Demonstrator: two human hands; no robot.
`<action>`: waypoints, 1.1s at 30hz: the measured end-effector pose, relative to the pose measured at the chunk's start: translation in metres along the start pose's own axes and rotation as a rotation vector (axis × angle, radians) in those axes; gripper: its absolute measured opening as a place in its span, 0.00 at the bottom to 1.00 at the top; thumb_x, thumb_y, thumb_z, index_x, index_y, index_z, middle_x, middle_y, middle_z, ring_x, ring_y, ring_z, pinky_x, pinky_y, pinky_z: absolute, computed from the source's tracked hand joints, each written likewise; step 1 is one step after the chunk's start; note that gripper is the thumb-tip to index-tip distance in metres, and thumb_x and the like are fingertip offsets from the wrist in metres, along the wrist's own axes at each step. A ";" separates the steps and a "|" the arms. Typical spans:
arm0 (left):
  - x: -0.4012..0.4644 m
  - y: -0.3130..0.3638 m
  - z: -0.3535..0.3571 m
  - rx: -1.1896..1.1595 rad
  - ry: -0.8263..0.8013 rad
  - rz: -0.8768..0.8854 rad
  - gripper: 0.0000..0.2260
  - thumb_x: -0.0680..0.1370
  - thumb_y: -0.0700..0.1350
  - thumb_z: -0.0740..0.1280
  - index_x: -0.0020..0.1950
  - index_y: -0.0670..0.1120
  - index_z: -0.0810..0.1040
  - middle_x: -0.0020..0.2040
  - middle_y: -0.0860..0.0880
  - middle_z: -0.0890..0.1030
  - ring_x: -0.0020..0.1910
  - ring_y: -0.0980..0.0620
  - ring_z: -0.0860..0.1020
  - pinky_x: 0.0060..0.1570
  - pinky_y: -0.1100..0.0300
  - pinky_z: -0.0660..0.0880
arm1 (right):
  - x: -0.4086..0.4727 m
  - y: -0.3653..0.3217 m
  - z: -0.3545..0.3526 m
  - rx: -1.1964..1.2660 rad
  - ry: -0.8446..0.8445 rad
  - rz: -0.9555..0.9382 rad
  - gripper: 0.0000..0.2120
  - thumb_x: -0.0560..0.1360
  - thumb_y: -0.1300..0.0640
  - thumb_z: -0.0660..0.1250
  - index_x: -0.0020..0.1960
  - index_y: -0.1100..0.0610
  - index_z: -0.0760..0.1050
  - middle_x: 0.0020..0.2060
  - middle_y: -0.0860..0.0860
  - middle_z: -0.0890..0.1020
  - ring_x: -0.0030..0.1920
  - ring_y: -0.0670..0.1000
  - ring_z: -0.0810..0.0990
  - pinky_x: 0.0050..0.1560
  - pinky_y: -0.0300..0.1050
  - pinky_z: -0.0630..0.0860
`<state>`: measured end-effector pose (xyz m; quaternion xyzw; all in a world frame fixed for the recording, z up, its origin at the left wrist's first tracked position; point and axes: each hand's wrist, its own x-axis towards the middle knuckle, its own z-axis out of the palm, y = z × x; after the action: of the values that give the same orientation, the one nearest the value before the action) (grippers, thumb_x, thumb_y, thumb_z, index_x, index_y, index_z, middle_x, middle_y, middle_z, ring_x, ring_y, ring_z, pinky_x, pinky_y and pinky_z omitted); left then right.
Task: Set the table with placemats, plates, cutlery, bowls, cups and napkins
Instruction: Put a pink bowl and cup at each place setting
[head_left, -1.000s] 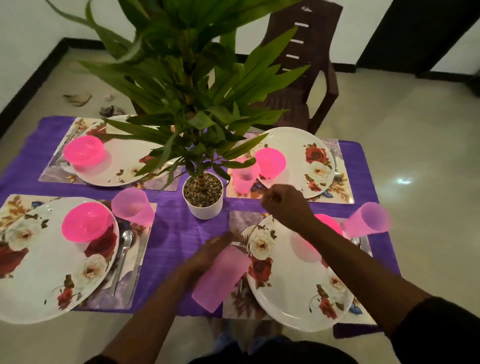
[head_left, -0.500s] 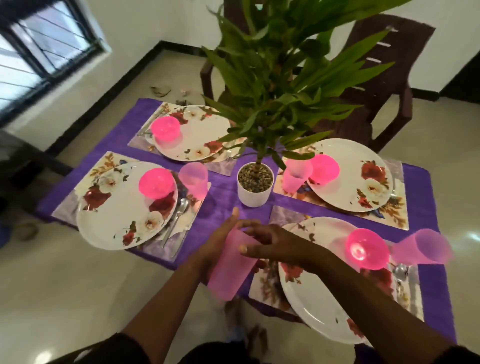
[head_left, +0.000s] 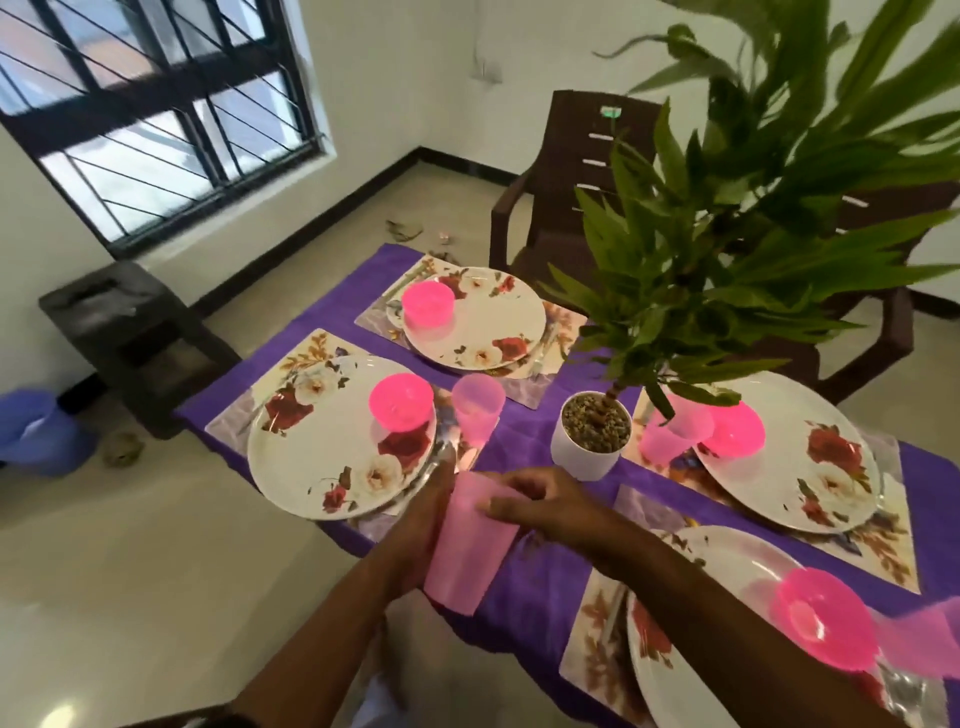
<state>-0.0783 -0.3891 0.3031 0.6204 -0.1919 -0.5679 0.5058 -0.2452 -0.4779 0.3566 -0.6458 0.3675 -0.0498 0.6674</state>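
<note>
A purple-clothed table (head_left: 530, 431) in a tiled room with a barred window (head_left: 156, 119), four floral settings around a potted plant (head_left: 592, 436).

The left hand (head_left: 421, 525) lies straight-fingered against a folded pink napkin (head_left: 467, 545) at the near edge, while the right hand (head_left: 540, 504) pinches its top. Just beyond the left hand sits a plate (head_left: 322, 452) with a pink bowl (head_left: 401, 401) and cup (head_left: 477, 410); its cutlery is mostly hidden. To the right, the nearest plate (head_left: 691, 623) is cut off and its cup is blurred.
</note>
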 end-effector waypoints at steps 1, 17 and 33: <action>0.004 0.008 -0.007 0.012 0.022 0.007 0.16 0.81 0.65 0.59 0.60 0.63 0.84 0.58 0.50 0.86 0.55 0.50 0.85 0.52 0.50 0.84 | 0.007 -0.006 0.001 0.014 0.043 -0.005 0.17 0.71 0.41 0.76 0.57 0.48 0.84 0.47 0.50 0.88 0.41 0.51 0.85 0.36 0.42 0.79; 0.171 0.118 -0.242 0.976 0.288 0.215 0.16 0.80 0.56 0.71 0.65 0.52 0.80 0.63 0.51 0.82 0.62 0.48 0.80 0.60 0.57 0.72 | 0.232 -0.130 0.041 0.007 0.611 -0.138 0.42 0.65 0.39 0.81 0.73 0.51 0.71 0.58 0.48 0.78 0.57 0.55 0.82 0.53 0.59 0.84; 0.327 0.163 -0.289 1.512 0.176 0.168 0.22 0.79 0.59 0.66 0.68 0.47 0.74 0.73 0.44 0.69 0.71 0.39 0.68 0.65 0.43 0.71 | 0.423 -0.134 0.055 -0.500 0.772 -0.126 0.46 0.66 0.42 0.80 0.77 0.45 0.61 0.69 0.50 0.71 0.63 0.53 0.76 0.60 0.53 0.79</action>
<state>0.3288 -0.6038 0.2289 0.8238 -0.5340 -0.1902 -0.0014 0.1467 -0.6825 0.2911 -0.7422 0.5499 -0.2370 0.3010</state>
